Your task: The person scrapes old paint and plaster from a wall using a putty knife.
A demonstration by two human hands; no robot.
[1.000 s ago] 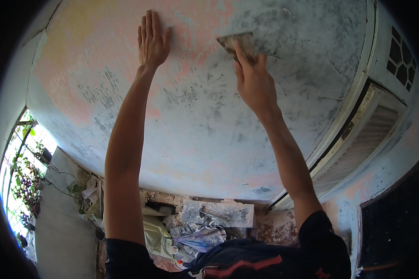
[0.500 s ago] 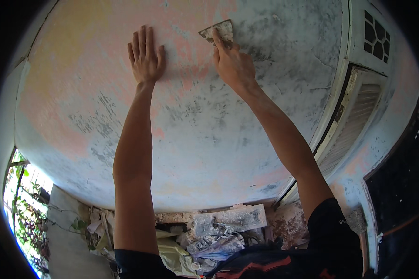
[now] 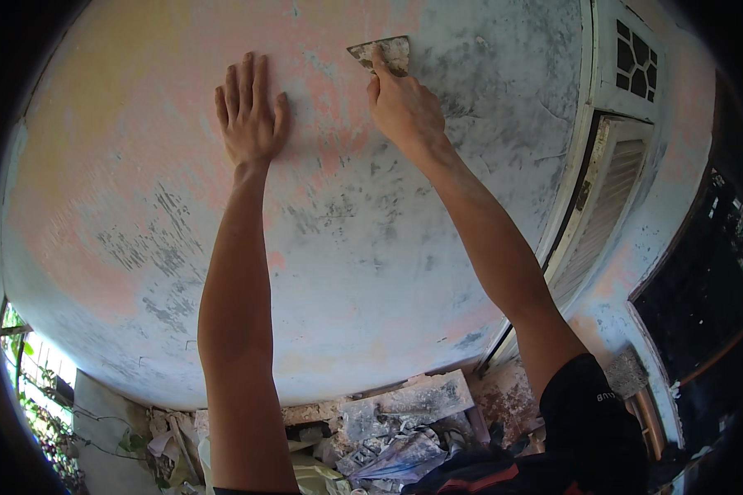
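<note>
I log an old house under renovation, weathered wall (image 3: 347, 247) with peeling pink and blue paint across the frame, louvred white shutter (image 3: 603, 214) at right, rubble and crumpled paper (image 3: 388, 437) at bottom.

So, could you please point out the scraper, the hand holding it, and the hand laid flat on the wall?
scraper (image 3: 385, 52), head view, on its blade.
right hand (image 3: 404, 107), head view, on the back of the hand.
left hand (image 3: 250, 115), head view, on the back of the hand.

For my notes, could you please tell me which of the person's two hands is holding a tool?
The right hand grips the flat metal scraper against the wall; the left hand lies flat and empty.
</note>
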